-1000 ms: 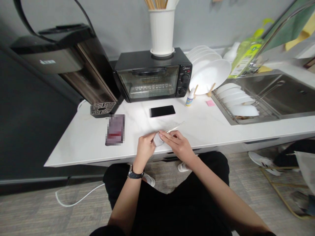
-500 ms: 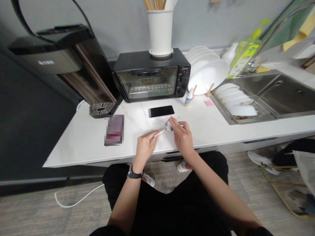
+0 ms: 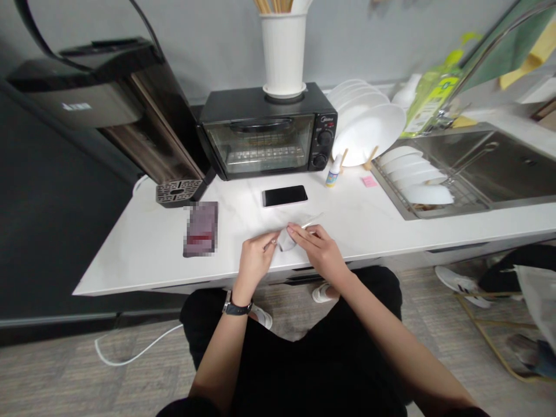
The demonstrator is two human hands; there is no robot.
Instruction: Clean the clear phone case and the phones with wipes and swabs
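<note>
Near the counter's front edge, my left hand (image 3: 255, 256) is closed on a thin, clear item that looks like a pair of glasses (image 3: 314, 219). Its frame is mostly hidden by my fingers, and one slim arm pokes out to the right beyond my right fingertips. Pinched in my right hand (image 3: 322, 250) is a small pale grey cloth (image 3: 285, 240), folded around the arm close to my left fingers. Just behind my hands a black-screened phone (image 3: 285, 196) lies flat. A small white spray bottle (image 3: 333, 172) stands to its right.
A blurred-out purple item (image 3: 201, 229) lies at left, before a dark water dispenser (image 3: 178, 191). Behind are a toaster oven (image 3: 267, 145) and upright white plates (image 3: 369, 130). The sink (image 3: 512, 165) with a dish rack is at right, past a pink note (image 3: 369, 181).
My right hand has slid the cloth leftward and nearer me, up against my left fingers. More of the glasses' arm now shows on the right. My left hand has barely moved.
</note>
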